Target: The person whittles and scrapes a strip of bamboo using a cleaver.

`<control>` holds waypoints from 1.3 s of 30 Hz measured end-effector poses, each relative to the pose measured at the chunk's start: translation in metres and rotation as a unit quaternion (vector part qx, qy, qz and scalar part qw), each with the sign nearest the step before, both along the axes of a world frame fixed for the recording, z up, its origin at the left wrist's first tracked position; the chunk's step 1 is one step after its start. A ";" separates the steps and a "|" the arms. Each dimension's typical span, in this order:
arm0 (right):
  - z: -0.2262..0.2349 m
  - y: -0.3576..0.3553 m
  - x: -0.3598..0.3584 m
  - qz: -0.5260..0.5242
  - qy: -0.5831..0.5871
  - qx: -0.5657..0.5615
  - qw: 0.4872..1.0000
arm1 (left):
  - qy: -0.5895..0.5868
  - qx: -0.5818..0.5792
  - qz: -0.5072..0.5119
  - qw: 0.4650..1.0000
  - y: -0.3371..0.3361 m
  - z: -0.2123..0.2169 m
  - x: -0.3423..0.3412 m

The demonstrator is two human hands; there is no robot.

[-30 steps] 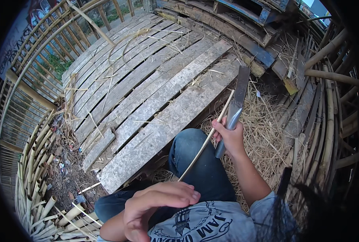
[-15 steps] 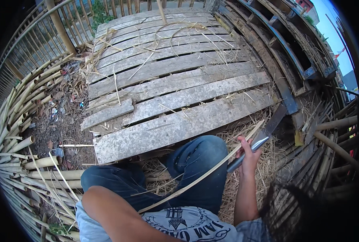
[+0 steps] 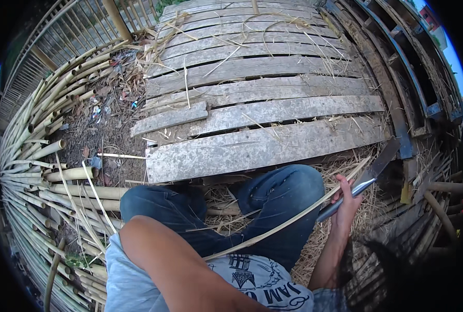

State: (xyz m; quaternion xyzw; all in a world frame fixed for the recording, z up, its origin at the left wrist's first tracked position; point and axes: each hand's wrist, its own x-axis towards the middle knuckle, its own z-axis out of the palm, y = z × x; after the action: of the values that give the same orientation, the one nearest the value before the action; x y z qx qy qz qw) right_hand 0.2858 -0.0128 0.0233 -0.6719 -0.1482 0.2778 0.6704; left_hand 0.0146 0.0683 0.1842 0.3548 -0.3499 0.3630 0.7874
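From my feed, the right hand (image 3: 346,205) sits at about four o'clock, its fingers curled tight around the grey handle of a knife (image 3: 364,179), whose broad dark blade runs up toward two o'clock over the straw (image 3: 340,166). A long thin bamboo strip (image 3: 288,221) lies against that hand and blade; it slants down across the blue jeans (image 3: 273,203) toward seven o'clock and passes out of sight behind the left forearm (image 3: 174,265). I cannot see the left hand itself: only the bare forearm shows, crossing the lower middle of the view above a grey printed shirt (image 3: 252,283), so I cannot tell how its fingers stand. Just past the knees, toward twelve o'clock, lie weathered grey planks (image 3: 262,112), side by side with loose straw stalks on them. A pile of bamboo poles (image 3: 39,156) fills the nine o'clock side, with dry leaves and bare soil (image 3: 104,119) between the poles and the planks. At two to three o'clock dark timber frames (image 3: 398,88) stand along the edge.
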 end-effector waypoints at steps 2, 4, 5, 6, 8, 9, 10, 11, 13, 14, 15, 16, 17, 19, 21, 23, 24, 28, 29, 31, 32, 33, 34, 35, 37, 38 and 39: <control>-0.002 0.012 -0.001 -0.003 0.005 -0.006 1.000 | 0.012 0.009 -0.001 1.000 0.010 -0.010 -0.001; -0.004 0.017 -0.005 0.008 0.042 -0.011 0.999 | 0.029 0.020 -0.014 0.999 0.008 -0.010 0.008; -0.009 0.018 -0.008 0.044 0.047 -0.030 0.998 | 0.040 0.028 -0.012 0.999 0.007 -0.009 0.011; -0.011 0.019 -0.011 0.028 0.061 0.001 0.998 | 0.044 0.035 -0.013 0.998 0.009 -0.013 0.014; -0.018 0.009 -0.002 0.041 0.049 -0.012 0.998 | 0.049 0.049 -0.014 0.998 0.012 -0.016 0.020; -0.012 0.006 -0.005 0.040 0.050 -0.012 0.998 | 0.059 0.052 -0.001 0.997 0.013 -0.018 0.018; -0.007 0.008 -0.006 0.032 0.053 0.008 0.998 | 0.079 0.064 0.035 0.994 0.017 -0.021 0.015; -0.001 0.007 -0.009 0.029 0.058 0.022 0.998 | 0.121 0.079 0.082 0.986 0.018 -0.024 0.012; -0.006 -0.010 0.004 -0.001 0.045 0.008 0.999 | 0.336 0.190 0.199 0.901 0.032 -0.062 0.032; -0.010 -0.011 0.007 -0.010 0.058 0.041 0.997 | 0.458 0.296 0.249 0.800 0.034 -0.076 0.041; -0.012 -0.013 0.010 -0.019 0.071 0.073 0.995 | 0.605 0.344 0.237 0.678 0.031 -0.083 0.045; -0.008 -0.012 0.009 -0.025 0.093 0.094 0.991 | 0.610 0.344 0.238 0.673 0.027 -0.098 0.042; -0.010 -0.012 0.010 -0.027 0.108 0.088 0.990 | 0.656 0.386 0.191 0.620 0.021 -0.117 0.033; -0.012 -0.011 0.012 -0.049 0.124 0.122 0.983 | 0.700 0.422 0.141 0.560 0.020 -0.137 0.027; -0.010 -0.008 0.013 -0.036 0.140 0.116 0.983 | 0.712 0.356 0.048 0.603 0.020 -0.146 0.030; -0.007 -0.004 0.016 -0.043 0.142 0.121 0.982 | 0.725 0.313 0.042 0.612 0.015 -0.156 0.031; -0.008 -0.003 0.018 -0.033 0.131 0.108 0.985 | 0.733 0.290 0.014 0.615 0.014 -0.158 0.031; -0.011 0.003 0.018 -0.044 0.101 0.105 0.988 | 0.730 0.269 -0.002 0.629 0.005 -0.162 0.029; -0.012 0.003 0.019 -0.039 0.109 0.098 0.988 | 0.728 0.259 -0.004 0.635 0.004 -0.163 0.029; -0.013 -0.001 0.020 -0.020 0.107 0.109 0.988 | 0.732 0.280 -0.028 0.621 0.008 -0.160 0.038; -0.010 0.001 0.019 -0.036 0.097 0.105 0.989 | 0.717 0.312 -0.013 0.623 0.009 -0.158 0.042; -0.014 0.001 0.018 -0.033 0.102 0.098 0.989 | 0.702 0.344 0.000 0.624 0.009 -0.156 0.044; -0.015 0.002 0.020 -0.023 0.098 0.104 0.989 | 0.683 0.366 0.020 0.631 0.011 -0.153 0.046; -0.017 0.002 0.020 -0.012 0.095 0.109 0.989 | 0.687 0.360 0.021 0.631 0.010 -0.156 0.043; -0.016 0.006 0.016 -0.010 0.095 0.107 0.990 | 0.606 0.422 0.151 0.657 0.008 -0.163 0.039; -0.012 0.010 0.012 -0.033 0.087 0.124 0.988 | 0.613 0.416 0.151 0.654 0.012 -0.162 0.036; -0.011 0.014 0.009 -0.055 0.079 0.140 0.985 | 0.636 0.437 0.062 0.633 0.023 -0.159 0.032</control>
State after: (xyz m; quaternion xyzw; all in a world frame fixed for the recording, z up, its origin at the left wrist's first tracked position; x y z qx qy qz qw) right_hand 0.2950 0.0011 0.0124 -0.5541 -0.0946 0.2691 0.7821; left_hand 0.0468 0.0909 0.0250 0.8212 0.1426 -0.1003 0.5434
